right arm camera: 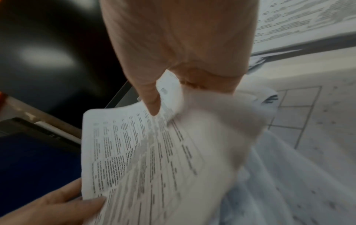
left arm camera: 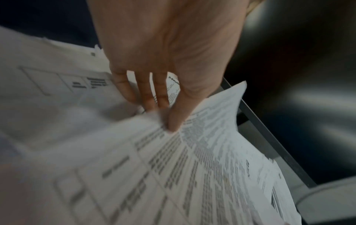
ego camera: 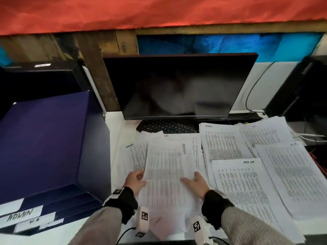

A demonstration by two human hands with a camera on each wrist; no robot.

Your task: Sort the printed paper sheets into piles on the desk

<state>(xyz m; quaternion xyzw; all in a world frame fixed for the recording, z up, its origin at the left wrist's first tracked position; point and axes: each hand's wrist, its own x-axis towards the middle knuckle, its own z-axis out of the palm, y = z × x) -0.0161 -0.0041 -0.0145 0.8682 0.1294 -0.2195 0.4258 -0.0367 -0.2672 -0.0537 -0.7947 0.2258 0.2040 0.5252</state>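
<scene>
Two hands lift one white printed paper sheet above the white worktop: left hand and right hand pinch opposite edges, presumably to read its heading (blurred) before choosing among the labelled piles alongside.

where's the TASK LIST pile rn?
Head view: the TASK LIST pile lies on the desk's right half, just right of the right hand, in front of the ADMIN pile.
</scene>
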